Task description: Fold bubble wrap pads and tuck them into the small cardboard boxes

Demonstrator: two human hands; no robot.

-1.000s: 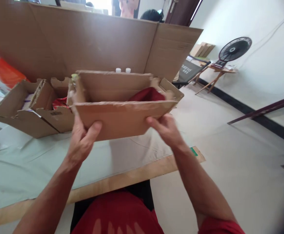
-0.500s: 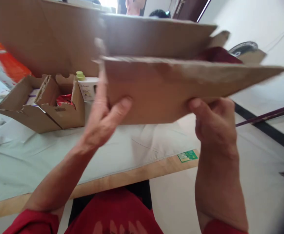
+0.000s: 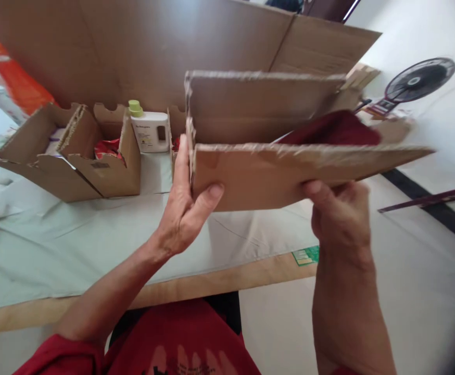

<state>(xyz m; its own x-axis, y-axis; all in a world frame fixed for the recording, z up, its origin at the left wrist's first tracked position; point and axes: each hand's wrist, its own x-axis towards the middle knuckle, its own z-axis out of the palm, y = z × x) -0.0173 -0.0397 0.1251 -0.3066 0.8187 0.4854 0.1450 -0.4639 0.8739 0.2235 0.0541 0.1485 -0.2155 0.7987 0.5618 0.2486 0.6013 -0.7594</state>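
Observation:
I hold an open brown cardboard box in the air above the table's right end. My left hand is closed on its left corner, thumb on the front wall. My right hand grips the box from below near its right side. A dark red item lies inside the box, partly hidden by the front wall.
On the pale green cloth sit an open cardboard box with red contents and a white bottle with a green cap. A large cardboard sheet stands behind. A black fan is at the far right. The table's wooden edge runs in front.
The box has been lifted off the table and carried to the right. It uncovered the white bottle behind it. Both hands kept their grip.

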